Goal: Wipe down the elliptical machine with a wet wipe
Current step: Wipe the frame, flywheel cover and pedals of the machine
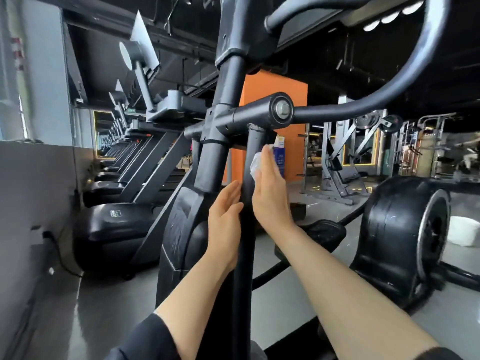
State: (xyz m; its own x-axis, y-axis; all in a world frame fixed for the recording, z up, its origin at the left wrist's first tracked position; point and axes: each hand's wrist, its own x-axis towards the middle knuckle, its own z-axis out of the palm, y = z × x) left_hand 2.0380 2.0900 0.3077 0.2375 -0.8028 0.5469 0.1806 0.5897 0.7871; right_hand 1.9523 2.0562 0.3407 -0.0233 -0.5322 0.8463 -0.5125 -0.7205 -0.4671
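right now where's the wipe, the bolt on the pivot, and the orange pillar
wipe (255, 162), head view, on the white crumpled part showing beside the fingers
bolt (283, 110), head view, on its metal head
orange pillar (275, 85), head view, on its upper front face

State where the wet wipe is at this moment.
In the head view, just right of centre, the wet wipe is pressed by the right hand against the elliptical's thin upright bar, just below the pivot joint.
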